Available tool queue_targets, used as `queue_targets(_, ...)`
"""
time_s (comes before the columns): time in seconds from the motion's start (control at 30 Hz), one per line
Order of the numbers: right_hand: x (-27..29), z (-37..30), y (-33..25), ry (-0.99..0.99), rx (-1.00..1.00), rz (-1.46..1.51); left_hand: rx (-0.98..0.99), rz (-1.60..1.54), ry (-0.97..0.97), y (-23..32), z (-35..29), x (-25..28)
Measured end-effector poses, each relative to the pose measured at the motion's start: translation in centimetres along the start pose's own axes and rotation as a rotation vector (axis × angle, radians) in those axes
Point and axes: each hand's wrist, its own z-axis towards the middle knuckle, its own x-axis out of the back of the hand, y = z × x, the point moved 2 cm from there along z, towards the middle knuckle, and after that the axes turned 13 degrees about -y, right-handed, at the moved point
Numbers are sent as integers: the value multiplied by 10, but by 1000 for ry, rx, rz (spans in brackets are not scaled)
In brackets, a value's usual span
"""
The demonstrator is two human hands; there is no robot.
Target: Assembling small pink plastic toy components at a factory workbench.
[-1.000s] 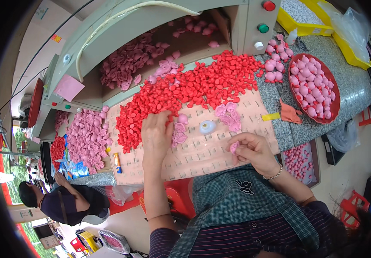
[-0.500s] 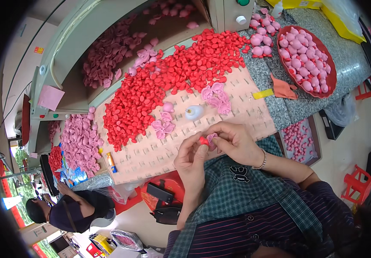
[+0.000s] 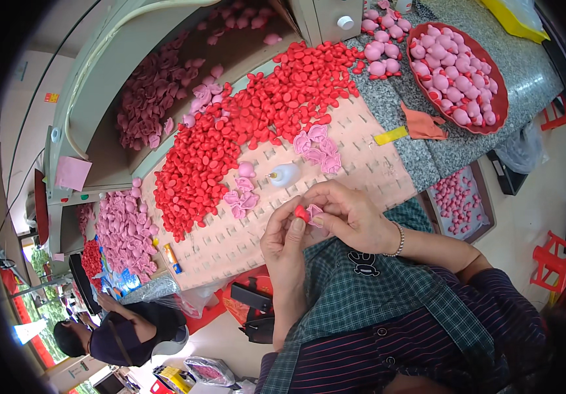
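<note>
My left hand (image 3: 285, 246) is closed, pinching a small glossy red piece (image 3: 301, 213) between thumb and fingertips. Against it, my right hand (image 3: 355, 217) grips a pink cupped, petal-like piece (image 3: 314, 211) with thumb and forefinger. The two pieces touch, or nearly so; the fingers partly cover where they meet. Just beyond my hands, a small white squeeze bottle (image 3: 286, 175) with a metal tip lies on the pink board (image 3: 368, 171). Near the bottle are two clusters of pink cupped pieces (image 3: 318, 148), the left one beside a round pink ball (image 3: 246, 169).
A long heap of red pieces (image 3: 197, 164) spans the board's far side, before a grey cabinet opening. Pink pieces (image 3: 125, 230) pile at left. On the right stand a red bowl (image 3: 503, 108) of pink-and-red figures and an orange cloth (image 3: 423, 123). Another person (image 3: 122, 335) sits lower left.
The whole view has shifted slightly, so the bench sits a little further left. Both hands keep their pinch, with the red and pink pieces still held together and turned slightly.
</note>
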Motion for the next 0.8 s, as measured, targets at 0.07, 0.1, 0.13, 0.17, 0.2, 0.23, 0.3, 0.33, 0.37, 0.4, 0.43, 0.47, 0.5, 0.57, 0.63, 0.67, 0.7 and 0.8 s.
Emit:
queue_targets(0.07,0,1,-1,-16,43,19,22,-53,-29,0,1,5)
queue_targets(0.1,1,1,-2,-39,19,48,40,-110,-77,0,1,8)
queue_targets(0.13,1,2,-3,-61,-6,78,58,-168,-124,0,1,9)
queue_targets(0.17,1,3,-2,-60,-7,80,60,-167,-123,2,1,10)
queue_targets(0.2,1,3,-2,-76,7,59,70,-108,-130,6,0,9)
queue_targets(0.23,1,4,-2,-93,21,38,79,-49,-137,10,-1,7)
queue_targets(0.3,3,4,-4,-109,-6,60,111,-26,-131,20,-1,0)
queue_targets(0.33,3,3,-4,-125,-32,82,141,-3,-126,22,-1,-2)
queue_targets(0.37,3,3,-5,-126,-34,82,141,-4,-124,23,-1,-2)
queue_targets(0.4,2,2,-6,-124,-36,82,163,-27,-129,23,0,-2)
queue_targets(0.43,2,2,-7,-121,-38,81,185,-50,-134,23,0,-1)
queue_targets(0.47,1,2,-5,-123,-38,81,184,-51,-132,21,0,1)
queue_targets(0.5,0,2,-4,-113,-4,76,172,-147,-164,17,0,4)
queue_targets(0.57,-3,2,-5,-105,29,71,159,-245,-194,12,-1,7)
queue_targets(0.63,-6,1,-11,-99,66,-65,157,-155,-151,9,-3,10)
queue_targets(0.67,-8,1,-10,-99,64,-66,157,-158,-150,9,-3,10)
queue_targets(0.7,-10,1,-7,-78,88,-53,169,-149,-138,9,-3,10)
queue_targets(0.8,-9,2,-9,-85,105,-122,165,-140,-131,10,-3,12)
